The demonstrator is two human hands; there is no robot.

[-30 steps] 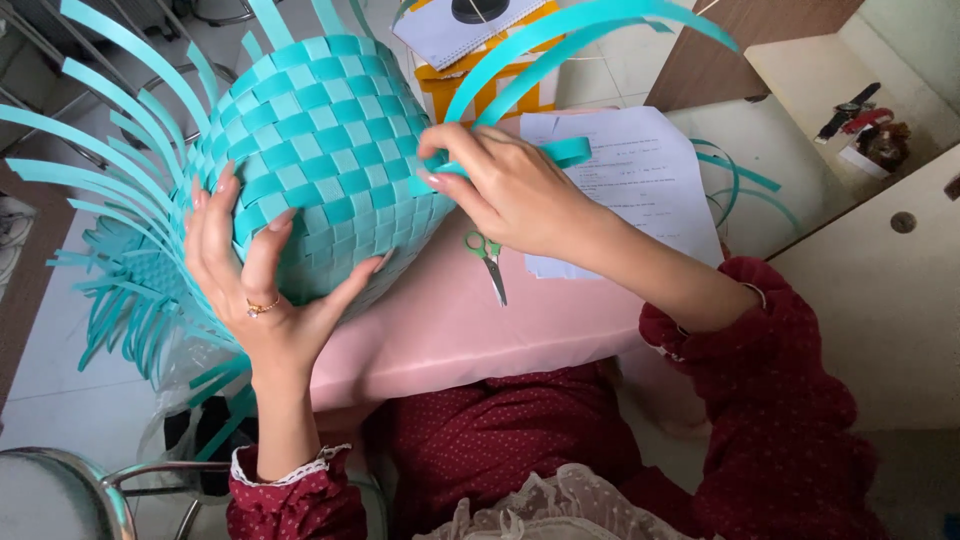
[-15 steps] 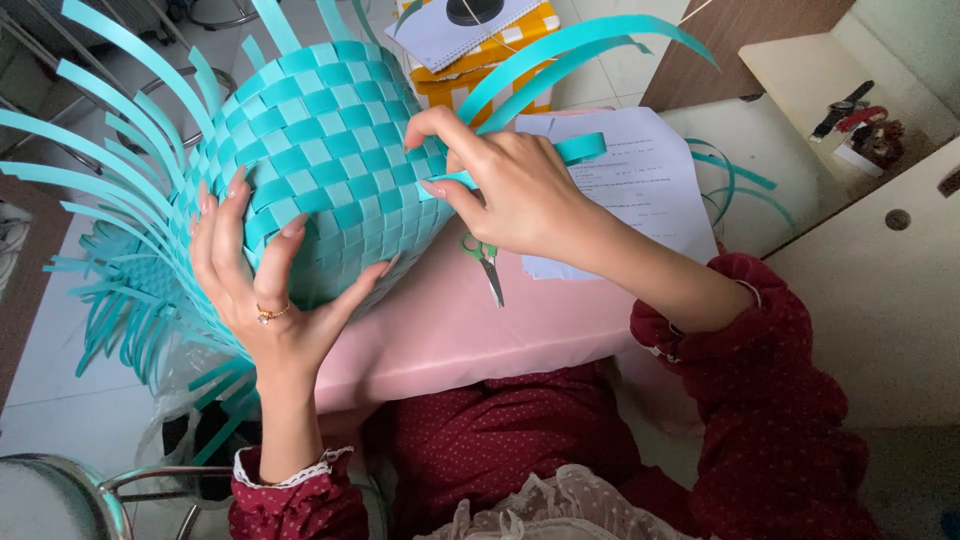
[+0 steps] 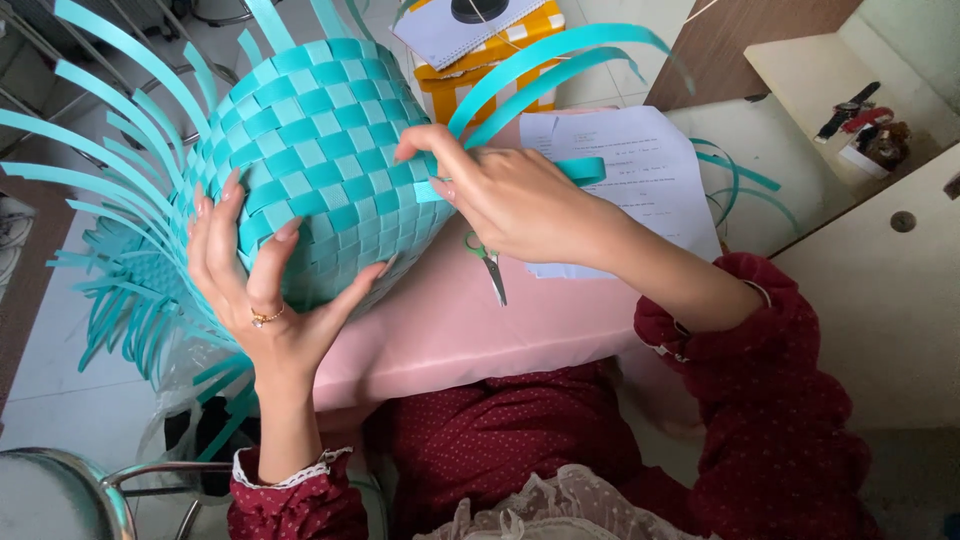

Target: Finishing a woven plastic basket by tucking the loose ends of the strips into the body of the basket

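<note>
Basket (image 3: 320,150), woven of teal strips, half made, on its side at the edge of a pink table (image 3: 450,330). Left hand (image 3: 265,290) spread open against it; right hand (image 3: 500,195) pinching one strip (image 3: 585,168). Scissors (image 3: 490,265) and paper sheet (image 3: 640,170) beside.

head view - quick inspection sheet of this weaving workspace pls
surface: pink tabletop, bare toward its front edge
job's things: teal woven basket tilted on its side, loose strips fanning out
clutter: scissors, printed sheet, yellow box
grippers: left hand spread against the basket; right hand pinching a strip at the weave
cables: nothing seen
surroundings: metal chair frame, cream cabinet, tiled floor
</note>
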